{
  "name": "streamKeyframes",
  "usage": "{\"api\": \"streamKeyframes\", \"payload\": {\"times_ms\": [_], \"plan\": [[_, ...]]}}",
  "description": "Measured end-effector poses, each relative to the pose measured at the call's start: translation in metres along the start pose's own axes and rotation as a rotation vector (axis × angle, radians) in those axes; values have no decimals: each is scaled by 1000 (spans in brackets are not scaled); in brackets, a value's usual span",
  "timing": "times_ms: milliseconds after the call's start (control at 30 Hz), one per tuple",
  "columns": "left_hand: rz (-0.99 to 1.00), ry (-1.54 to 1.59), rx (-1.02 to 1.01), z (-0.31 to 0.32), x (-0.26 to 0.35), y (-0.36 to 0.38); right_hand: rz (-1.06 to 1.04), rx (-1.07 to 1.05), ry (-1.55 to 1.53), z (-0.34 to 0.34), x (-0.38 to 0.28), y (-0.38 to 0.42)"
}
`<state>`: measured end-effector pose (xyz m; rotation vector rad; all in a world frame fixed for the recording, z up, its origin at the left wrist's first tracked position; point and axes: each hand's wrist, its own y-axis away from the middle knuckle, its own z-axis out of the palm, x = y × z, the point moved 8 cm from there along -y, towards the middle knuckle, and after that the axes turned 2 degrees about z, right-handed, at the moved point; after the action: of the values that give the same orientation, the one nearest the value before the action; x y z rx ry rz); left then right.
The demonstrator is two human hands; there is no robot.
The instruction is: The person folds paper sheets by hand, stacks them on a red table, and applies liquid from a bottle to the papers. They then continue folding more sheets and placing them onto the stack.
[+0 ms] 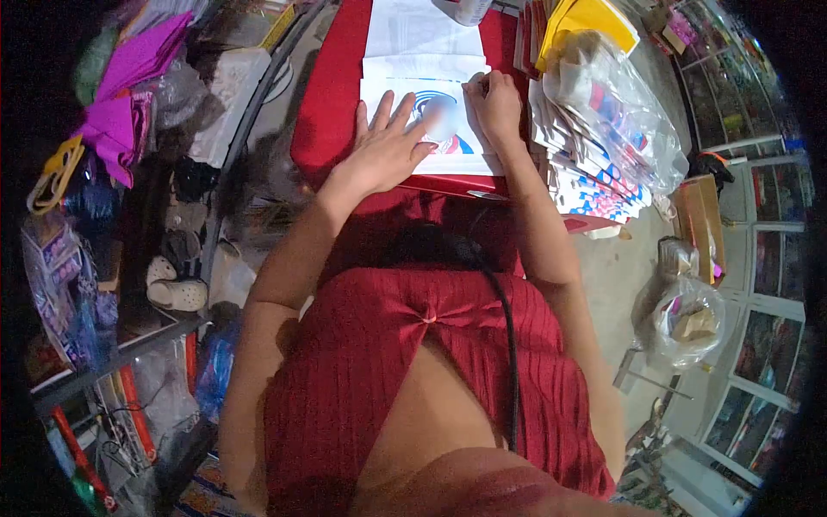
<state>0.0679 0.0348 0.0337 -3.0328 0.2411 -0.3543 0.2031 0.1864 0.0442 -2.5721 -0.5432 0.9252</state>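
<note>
White printed paper (pixel 465 164) with a blue and red picture lies on a red-covered table (pixel 332 103). My left hand (pixel 388 151) rests flat across its left side, fingers spread and partly over the picture. At the right edge my right hand (pixel 495 105) is closed, its fingers curled and thumb and fingertips pinched at the paper's border. Beyond it, more white paper (pixel 422 30) stretches toward the far end of the table.
Close by on the right stands a tall stack of printed paper (pixel 573 164), topped with clear plastic (pixel 620 112) and a yellow packet (pixel 590 26). A whitish container (pixel 471 10) stands at the far end. Crowded shelving (pixel 224 146) runs along the left.
</note>
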Motion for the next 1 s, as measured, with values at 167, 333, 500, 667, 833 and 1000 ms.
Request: {"api": "streamKeyframes", "payload": {"times_ms": [167, 333, 500, 667, 833, 1000], "plan": [[-24, -70, -81, -7, 8, 0, -46, 42, 39, -4, -6, -2], [-18, -8, -53, -1, 5, -1, -57, 34, -11, -8, -9, -2], [-13, -23, -28, 1, 6, -1, -103, 68, 141, -14, -21, 9], [-23, -5, -27, 2, 5, -1, -221, -27, 185, -14, -29, 39], [-25, 4, -17, 2, 5, -1, -354, 49, 40, -19, -25, 34], [-29, -4, -27, 3, 5, 0, -412, 95, 346, -28, -47, 42]]}}
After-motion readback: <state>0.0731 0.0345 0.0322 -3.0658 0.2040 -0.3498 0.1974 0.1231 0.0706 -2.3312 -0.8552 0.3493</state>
